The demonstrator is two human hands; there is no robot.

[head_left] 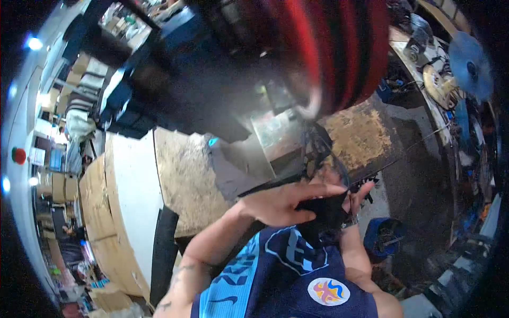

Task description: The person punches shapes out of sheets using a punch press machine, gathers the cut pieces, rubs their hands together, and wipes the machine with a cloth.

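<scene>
My left hand (286,204) reaches across from the left with its fingers stretched out and its thumb apart, over a dark black piece (327,209) that looks like sheet material. My right hand (354,201) is at the piece's right side, a band on its wrist, its thumb up and apart. Its fingers are partly hidden behind the piece and seem to hold it. Blurred skin shows just beyond my left index finger. Close beyond my hands is a machine with a pale metal plate (275,132) and dark blurred parts.
A worn brown board (358,138) lies right of the machine and another worn surface (185,169) left of it. A blurred red and black shape (344,47) fills the upper middle. A blue bucket (384,236) stands at right, below a cluttered bench with a fan (470,66).
</scene>
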